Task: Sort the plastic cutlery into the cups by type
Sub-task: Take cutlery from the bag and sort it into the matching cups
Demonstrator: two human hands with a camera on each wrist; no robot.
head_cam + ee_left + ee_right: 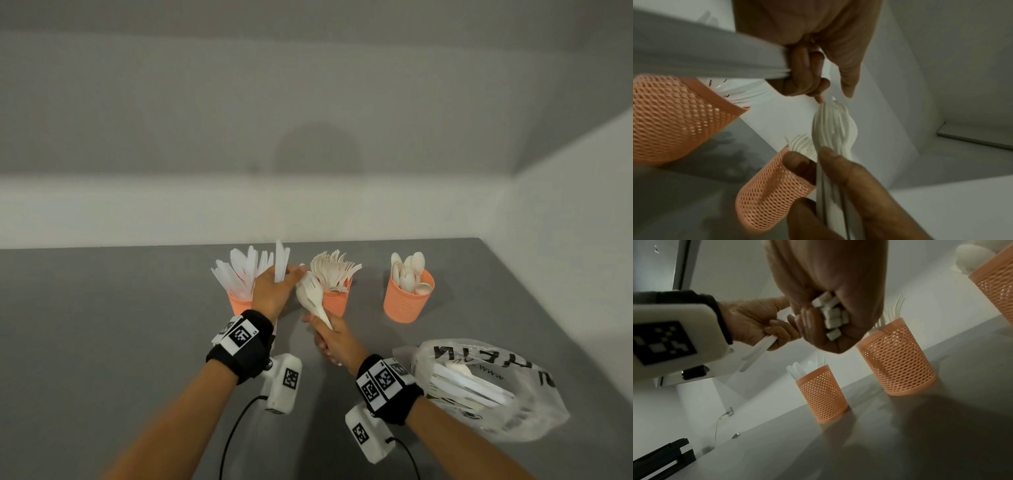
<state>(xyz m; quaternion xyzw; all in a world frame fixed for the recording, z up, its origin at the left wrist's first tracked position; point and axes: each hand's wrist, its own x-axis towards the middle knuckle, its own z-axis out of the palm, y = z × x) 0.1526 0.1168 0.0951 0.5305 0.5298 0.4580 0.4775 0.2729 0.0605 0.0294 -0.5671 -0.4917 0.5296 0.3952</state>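
Three orange mesh cups stand in a row on the grey table: the knife cup (238,303) on the left, the fork cup (337,301) in the middle, the spoon cup (407,301) on the right. My left hand (278,281) grips a few white knives (281,260) upright, beside the knife cup. My right hand (327,337) holds a bundle of white forks (310,294) by the handles, just left of the fork cup. The left wrist view shows the fork bundle (833,128) and the knives (715,53) in curled fingers. Handle ends (831,318) show in my right fist.
A clear plastic bag (489,387) with more white cutlery lies on the table at the right, near my right forearm. White walls close the table at the back and right. Cables trail from both wrist cameras.
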